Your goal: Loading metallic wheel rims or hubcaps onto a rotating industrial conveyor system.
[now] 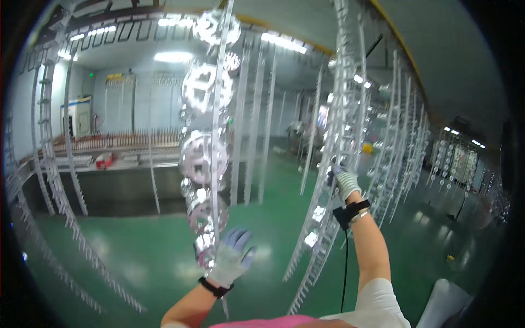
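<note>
The left hand (232,257), in a pale knit glove, is spread open with fingers fanned, pressed against the lowest of the shiny round metal parts (204,158) strung on a hanging rack strip (219,109). The right hand (344,183), also gloved, reaches up and grips a second toothed rack strip (333,142); its fingers are partly hidden behind the metal, so how tightly they close is hard to tell. The discs look chromed and spoked, blurred by glare. Below lies a glossy green floor (136,257); further racks (399,147) hang beyond.
</note>
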Demonstrator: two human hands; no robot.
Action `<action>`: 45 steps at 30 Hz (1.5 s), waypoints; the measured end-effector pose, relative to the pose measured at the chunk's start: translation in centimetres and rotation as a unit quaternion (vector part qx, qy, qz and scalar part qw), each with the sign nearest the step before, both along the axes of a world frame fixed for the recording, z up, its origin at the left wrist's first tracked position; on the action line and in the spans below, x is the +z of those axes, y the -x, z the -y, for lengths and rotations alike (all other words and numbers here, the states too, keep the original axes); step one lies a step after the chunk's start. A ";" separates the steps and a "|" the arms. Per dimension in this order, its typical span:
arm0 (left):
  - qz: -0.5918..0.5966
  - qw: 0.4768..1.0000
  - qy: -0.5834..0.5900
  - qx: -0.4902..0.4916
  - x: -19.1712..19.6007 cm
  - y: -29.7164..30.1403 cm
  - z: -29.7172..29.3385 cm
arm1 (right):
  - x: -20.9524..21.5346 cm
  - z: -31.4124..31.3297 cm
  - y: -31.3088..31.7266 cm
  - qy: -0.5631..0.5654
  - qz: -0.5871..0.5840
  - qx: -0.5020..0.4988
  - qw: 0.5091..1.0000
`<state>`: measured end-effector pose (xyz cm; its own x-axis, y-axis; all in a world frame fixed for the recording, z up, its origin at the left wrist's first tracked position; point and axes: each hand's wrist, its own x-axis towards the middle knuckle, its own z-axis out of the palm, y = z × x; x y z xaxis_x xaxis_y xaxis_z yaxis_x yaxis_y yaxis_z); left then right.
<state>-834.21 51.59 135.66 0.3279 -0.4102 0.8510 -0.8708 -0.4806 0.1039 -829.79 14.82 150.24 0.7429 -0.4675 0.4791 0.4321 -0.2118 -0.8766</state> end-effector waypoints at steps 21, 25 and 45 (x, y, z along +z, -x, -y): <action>-0.191 0.935 0.295 -0.045 -4.8 -19.9 26.0 | -22.0 2.1 -10.4 0.116 -0.118 0.163 0.973; -0.042 0.927 0.373 0.010 -1.3 -31.2 24.9 | -21.2 1.6 -13.5 0.063 -0.156 0.205 0.964; -0.199 0.833 0.498 0.136 -2.2 -83.5 -15.3 | -24.7 -5.6 -73.7 -0.086 -0.084 0.168 0.978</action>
<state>-750.72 66.92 133.46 0.6306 0.5705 0.5262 -0.5453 -0.1568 0.8234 -756.14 20.45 125.57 0.9300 -0.2461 0.2729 0.2987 0.0740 -0.9515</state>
